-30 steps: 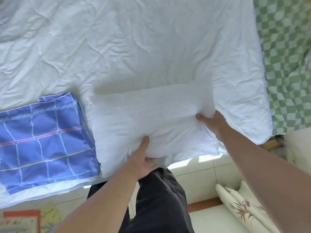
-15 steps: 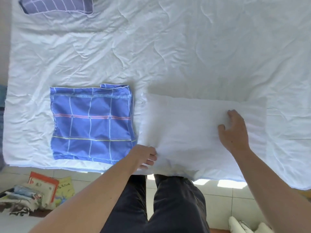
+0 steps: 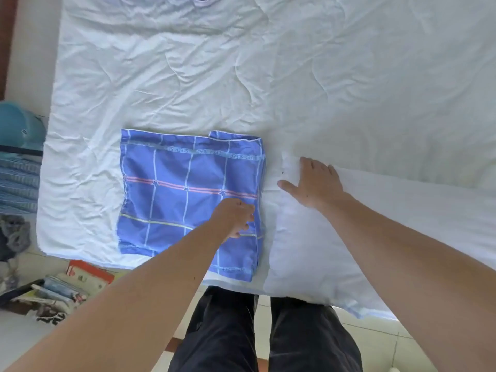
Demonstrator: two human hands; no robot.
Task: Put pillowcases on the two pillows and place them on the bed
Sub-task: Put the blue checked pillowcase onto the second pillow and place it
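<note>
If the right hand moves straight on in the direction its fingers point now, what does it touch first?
The right hand lies flat on the white pillow, fingers pointing up-left. It would probably slide off the pillow's end onto the white bed cover, passing just beyond the folded blue pillowcase; depth is unclear.

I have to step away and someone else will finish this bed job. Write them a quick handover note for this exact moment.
Left hand: fingers curled on the right edge of the folded blue plaid pillowcase; whether it is gripped, I cannot tell.
Right hand: open, flat on the left end of the bare white pillow.
Both lie side by side at the near edge of the bed.
Done: pillow laid down.
Left: unfold the pillowcase, cover this pillow, place it. The second pillow's state is unclear.
</note>
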